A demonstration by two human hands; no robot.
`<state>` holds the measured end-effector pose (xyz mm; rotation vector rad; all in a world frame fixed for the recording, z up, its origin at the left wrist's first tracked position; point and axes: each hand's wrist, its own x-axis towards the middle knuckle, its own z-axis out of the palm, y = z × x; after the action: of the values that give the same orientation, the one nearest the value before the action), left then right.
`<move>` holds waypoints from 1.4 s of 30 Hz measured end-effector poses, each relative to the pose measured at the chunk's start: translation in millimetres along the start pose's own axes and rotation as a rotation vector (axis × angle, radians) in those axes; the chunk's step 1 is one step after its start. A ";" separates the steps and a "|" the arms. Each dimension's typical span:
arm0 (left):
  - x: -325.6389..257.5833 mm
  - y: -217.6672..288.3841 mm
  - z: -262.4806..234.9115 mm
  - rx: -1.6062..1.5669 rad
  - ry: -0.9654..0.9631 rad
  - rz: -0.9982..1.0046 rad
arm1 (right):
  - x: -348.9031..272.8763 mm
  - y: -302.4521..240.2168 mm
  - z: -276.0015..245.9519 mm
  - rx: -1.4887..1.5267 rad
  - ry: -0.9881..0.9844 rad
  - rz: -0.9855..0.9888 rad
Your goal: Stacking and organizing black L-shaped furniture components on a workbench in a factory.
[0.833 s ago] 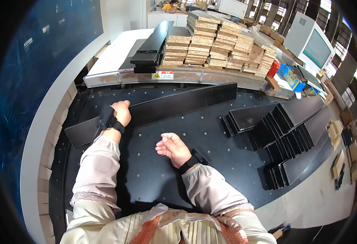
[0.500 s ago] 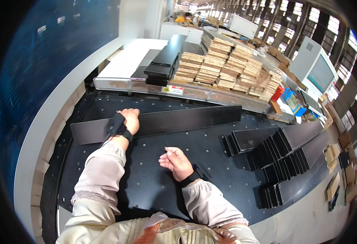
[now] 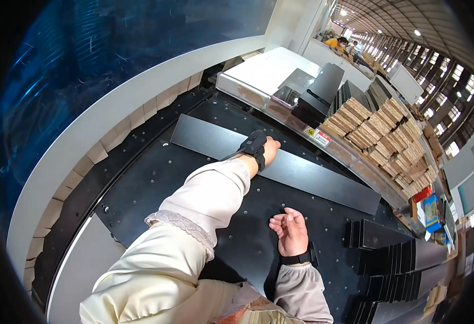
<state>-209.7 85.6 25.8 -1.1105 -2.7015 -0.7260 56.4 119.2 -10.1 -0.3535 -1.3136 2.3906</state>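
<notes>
A long, narrow dark board (image 3: 312, 175) lies across the perforated black table (image 3: 231, 237). My left hand (image 3: 270, 153) reaches over the board near its middle, fingers closed over the far edge; the fingertips are hidden from view. Close to my body, my right hand (image 3: 292, 232) is held above the table, apart from the board. Its palm is turned partly up, with fingers loosely bent and nothing in them. Dark bands circle both wrists.
Stacked dark panels (image 3: 391, 270) stand at the right. Beyond the clear-edged ledge (image 3: 280, 108) rise piles of chipboard strips (image 3: 383, 137) and dark boards (image 3: 323, 89). A blue machine panel (image 3: 129, 48) curves along the left. A monitor (image 3: 466, 183) is far right; people work in the background.
The view has swung left and turned, so the table's contents appear shifted right. The board's face now looks flatter and brighter. My left hand stays on it; the right remains empty.
</notes>
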 end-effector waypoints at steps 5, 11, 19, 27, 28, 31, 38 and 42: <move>-6.3 11.8 -5.8 0.076 0.164 0.265 | 0.2 -0.5 0.7 -0.031 -0.010 0.000; -58.7 71.6 22.5 0.035 -0.122 0.381 | -1.7 0.7 1.4 -0.001 -0.025 -0.001; -40.0 56.9 43.8 0.089 -0.065 0.409 | -4.7 1.0 -5.3 -0.037 -0.027 0.008; -9.0 23.8 35.8 0.092 -0.146 0.402 | -3.9 -2.9 -7.3 0.013 -0.082 0.031; -7.2 21.8 35.7 0.092 -0.153 0.409 | -4.0 -2.8 -7.0 0.016 -0.058 0.046; -4.2 20.4 37.5 0.095 -0.149 0.403 | -4.7 -3.8 -6.6 0.003 -0.056 0.043; 4.6 16.9 34.2 0.151 -0.124 0.316 | -6.3 -7.5 -5.0 0.003 -0.082 0.045; 17.9 7.4 40.6 0.173 -0.124 0.313 | -6.8 -7.1 -5.5 0.010 -0.073 0.054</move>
<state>-215.1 120.9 -1.7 -1.5267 -2.5355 -0.3780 66.2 123.7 -6.7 -0.3054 -1.3396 2.4752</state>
